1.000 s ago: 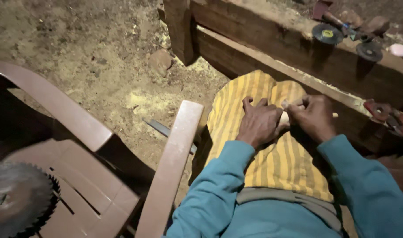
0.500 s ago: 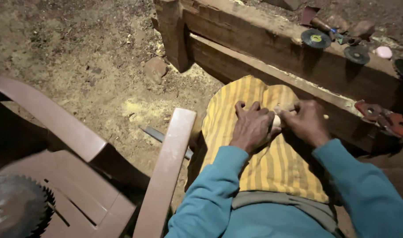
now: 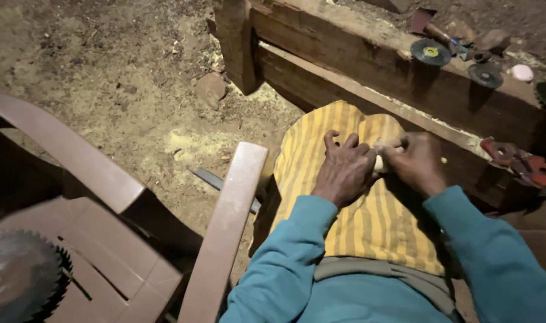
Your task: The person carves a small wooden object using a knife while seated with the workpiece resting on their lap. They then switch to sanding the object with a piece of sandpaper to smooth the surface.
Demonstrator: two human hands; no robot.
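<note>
The ground (image 3: 117,78) here is bare earth strewn with pale sawdust, dimly lit. Beyond the hands runs a heavy wooden beam (image 3: 368,66) that serves as the surface, carrying several dark grinding discs (image 3: 430,52) and a small pink round piece (image 3: 522,72). Off to the left of the left hand stands a brown plastic chair (image 3: 225,227), with a toothed circular saw blade (image 3: 19,281) lying on its seat and a flat metal file (image 3: 216,181) on the ground just past its arm.

Both hands rest on the person's lap, over a yellow striped cloth (image 3: 368,221), with teal sleeves (image 3: 285,263) reaching to the wrists. The left hand (image 3: 344,170) lies palm down, fingers curled and slightly spread, its thumb side pressed against a small pale object (image 3: 379,161). The right hand (image 3: 417,162) is closed round the same object from the other side, knuckles up.

The object sits between the two hands, touching both. Only a short cream-coloured, rounded part of it shows; the rest is hidden, so I cannot tell its full shape.
</note>
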